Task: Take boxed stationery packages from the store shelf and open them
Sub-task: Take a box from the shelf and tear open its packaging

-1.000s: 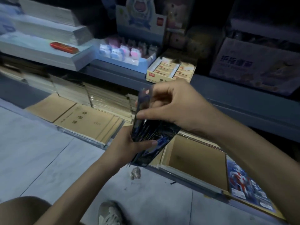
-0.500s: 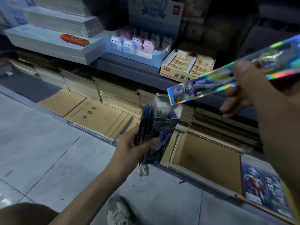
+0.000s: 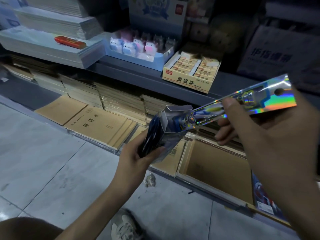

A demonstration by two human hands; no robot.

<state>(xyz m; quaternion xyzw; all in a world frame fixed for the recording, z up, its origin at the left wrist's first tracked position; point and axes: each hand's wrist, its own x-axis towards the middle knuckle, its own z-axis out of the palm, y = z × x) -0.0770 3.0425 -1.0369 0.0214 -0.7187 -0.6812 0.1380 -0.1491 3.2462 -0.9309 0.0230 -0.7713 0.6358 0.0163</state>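
My left hand [image 3: 136, 156] grips a dark blue printed box [image 3: 162, 134] by its lower part, with the box tilted and its top flap standing open. My right hand [image 3: 256, 135] pinches a long holographic packet [image 3: 259, 101] with a hang hole at its far end. The packet's lower end sits at the open mouth of the box. Both hands are in front of the lower store shelf [image 3: 138, 73].
On the shelf stand a yellow box of erasers [image 3: 188, 78], a blue tray of small cow figures [image 3: 136, 47] and stacked white paper with a red case [image 3: 70, 42]. Brown exercise books [image 3: 97, 125] and an open tray [image 3: 216, 168] lie below. My shoe [image 3: 124, 227] is on the tiled floor.
My right hand drew the holographic packet out of the box up to the right, then brought its lower end back down to the box mouth. The left hand kept its hold.
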